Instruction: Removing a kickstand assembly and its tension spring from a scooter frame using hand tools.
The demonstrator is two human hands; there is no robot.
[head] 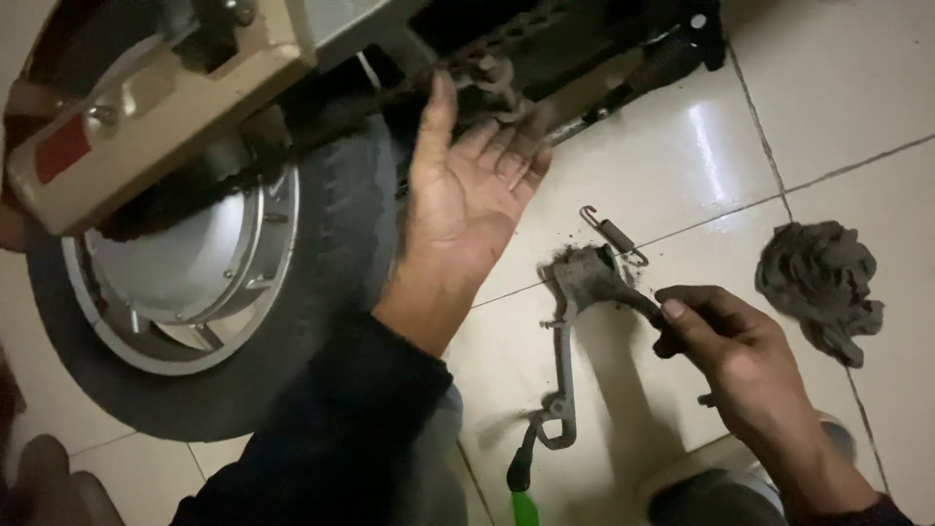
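Note:
My left hand (470,185) is raised palm up, fingers spread, its fingertips at a dirty chain (492,83) under the vehicle's frame. It holds nothing. My right hand (730,346) is closed around the dark handle of a grimy brush (589,278) whose bristle head rests on the floor tile. Just beyond the brush head lies a small metal spring (614,234). A grey metal bracket-like part (563,375) lies on the tile below the brush.
A rubber tyre with a silver hub (185,263) stands at left under a beige frame with a red reflector (146,117). A crumpled dark rag (823,282) lies at right. A green-handled tool (524,487) sits near the bottom edge. A kickstand (672,49) is at top.

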